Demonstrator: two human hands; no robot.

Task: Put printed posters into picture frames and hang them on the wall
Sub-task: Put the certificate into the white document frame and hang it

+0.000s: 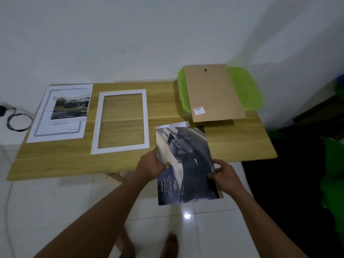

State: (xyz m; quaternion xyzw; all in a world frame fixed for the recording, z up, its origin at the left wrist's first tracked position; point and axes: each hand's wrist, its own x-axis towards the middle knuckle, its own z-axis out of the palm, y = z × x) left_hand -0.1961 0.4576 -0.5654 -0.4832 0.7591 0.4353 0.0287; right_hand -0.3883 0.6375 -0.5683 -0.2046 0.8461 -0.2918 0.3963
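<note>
A dark car poster (188,164) hangs over the front edge of the wooden table (65,162), partly above it. My left hand (151,164) grips its left edge and my right hand (224,174) pinches its right edge. A brown edge shows under the poster at its lower right. An empty white picture frame (122,121) lies flat mid-table, left of the poster. Another printed poster (62,112) with a bordered white margin lies at the table's far left. A brown backing board (214,93) with a hanging hole rests at the back right.
The backing board lies on a green plastic lid or box (247,88) at the table's back right corner. A black cable and plug (11,118) sit on the floor at left. White walls stand behind; dark and green objects fill the right side.
</note>
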